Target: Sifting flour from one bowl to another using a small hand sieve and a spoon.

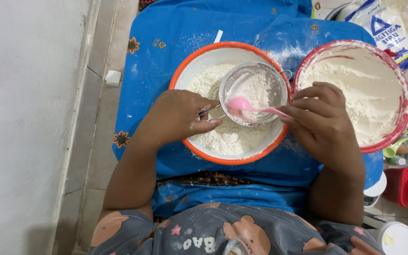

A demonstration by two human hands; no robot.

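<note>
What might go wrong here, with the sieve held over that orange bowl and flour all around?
1. The round metal sieve is held by its handle in the left hand above the orange-rimmed white bowl; if it tilts, flour may land on the blue patterned cloth, which is already dusted.
2. The right hand works a pink plastic spoon in the sieve close to the red-rimmed bowl of flour; a knock may spill it.

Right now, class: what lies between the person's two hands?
In the head view, the round metal sieve with flour sits between the left hand and right hand, over the orange-rimmed bowl; the pink spoon reaches into it.
</note>
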